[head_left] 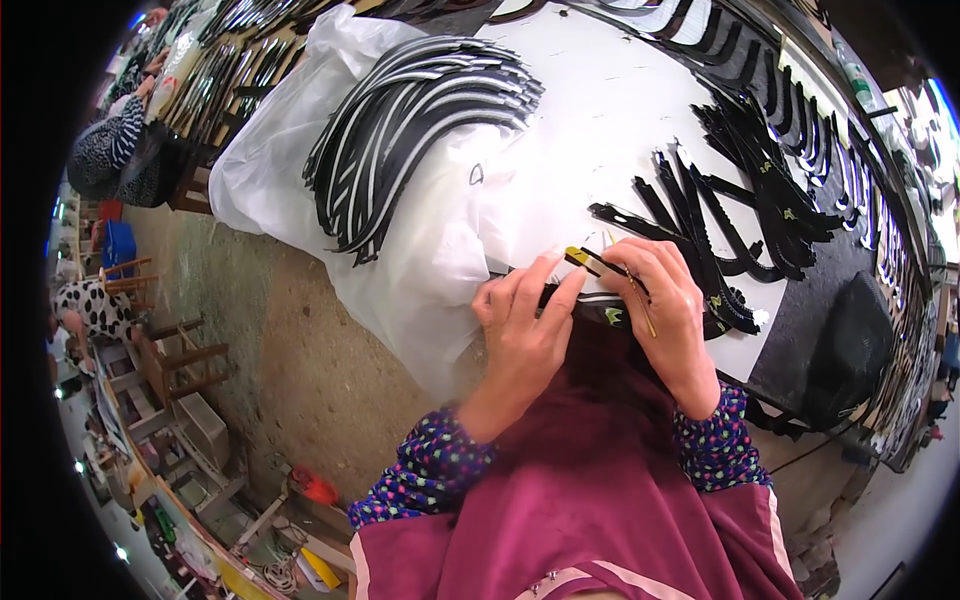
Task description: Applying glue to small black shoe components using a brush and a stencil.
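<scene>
Head view: the left hand (525,315) pinched a yellow-marked black strip (578,257) over the bench (580,130); the right hand (668,300) gripped a thin gold stick (641,300). A slack grip, I feared, could let the strip slip.

Stained brown floor (290,340); wooden stool (195,356) left; small bright lights (79,466).

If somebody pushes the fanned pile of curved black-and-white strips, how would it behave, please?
The pile would probably slide and spread, since its strips overlap loosely. Each strip is perhaps springy, being narrow and smoothly bowed. The wrinkled plastic sheet beneath might drag along.
</scene>
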Demonstrator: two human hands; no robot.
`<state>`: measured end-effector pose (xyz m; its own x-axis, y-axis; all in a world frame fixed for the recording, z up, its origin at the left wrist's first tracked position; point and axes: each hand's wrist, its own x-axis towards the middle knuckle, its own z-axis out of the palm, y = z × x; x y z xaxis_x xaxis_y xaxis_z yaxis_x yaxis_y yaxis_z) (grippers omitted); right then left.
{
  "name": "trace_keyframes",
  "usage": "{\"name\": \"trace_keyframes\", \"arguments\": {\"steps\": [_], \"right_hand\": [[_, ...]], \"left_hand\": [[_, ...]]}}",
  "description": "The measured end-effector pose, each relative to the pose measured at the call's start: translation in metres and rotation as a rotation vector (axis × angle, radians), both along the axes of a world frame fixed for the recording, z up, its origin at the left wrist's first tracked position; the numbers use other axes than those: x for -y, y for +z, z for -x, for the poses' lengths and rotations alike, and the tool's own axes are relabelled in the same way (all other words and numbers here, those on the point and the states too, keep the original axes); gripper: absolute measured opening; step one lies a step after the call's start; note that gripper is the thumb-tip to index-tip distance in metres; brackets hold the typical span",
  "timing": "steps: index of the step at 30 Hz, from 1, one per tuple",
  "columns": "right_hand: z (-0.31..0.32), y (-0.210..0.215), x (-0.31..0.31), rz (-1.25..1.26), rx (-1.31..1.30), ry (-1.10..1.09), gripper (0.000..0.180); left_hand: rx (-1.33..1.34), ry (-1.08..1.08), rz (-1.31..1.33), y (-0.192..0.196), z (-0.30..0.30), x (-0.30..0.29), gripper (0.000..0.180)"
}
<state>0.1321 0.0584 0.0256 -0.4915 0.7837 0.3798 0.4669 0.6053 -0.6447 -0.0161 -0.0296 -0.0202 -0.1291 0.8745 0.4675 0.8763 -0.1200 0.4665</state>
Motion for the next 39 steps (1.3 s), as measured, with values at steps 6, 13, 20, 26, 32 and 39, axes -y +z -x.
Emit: {"name": "trace_keyframes", "arguments": {"steps": [6, 13, 20, 26, 32, 39], "right_hand": [[0.001, -0.001, 0.004, -0.018, 0.029, 0.007, 0.017], [-0.009, -0.012, -0.031, -0.128, -0.025, -0.265, 0.015], [-0.014, -0.020, -0.042, -0.174, -0.093, -0.265, 0.015], [-0.016, -0.021, -0.045, 0.074, -0.382, -0.395, 0.010], [-0.016, -0.022, -0.048, 0.142, -0.504, -0.402, 0.010], [-0.019, -0.022, -0.049, 0.128, -0.499, -0.371, 0.009]], "left_hand": [[-0.042, -0.026, -0.071, -0.007, 0.000, 0.001, 0.032], [-0.106, -0.032, 0.011, 0.010, 0.000, -0.016, 0.024], [-0.127, -0.073, 0.009, 0.043, 0.010, -0.047, 0.027], [-0.132, -0.216, -0.018, 0.058, 0.002, -0.098, 0.022], [-0.020, -0.285, 0.217, 0.060, 0.001, -0.109, 0.014], [0.237, -0.123, 0.584, 0.066, 0.007, -0.091, 0.019]]}}
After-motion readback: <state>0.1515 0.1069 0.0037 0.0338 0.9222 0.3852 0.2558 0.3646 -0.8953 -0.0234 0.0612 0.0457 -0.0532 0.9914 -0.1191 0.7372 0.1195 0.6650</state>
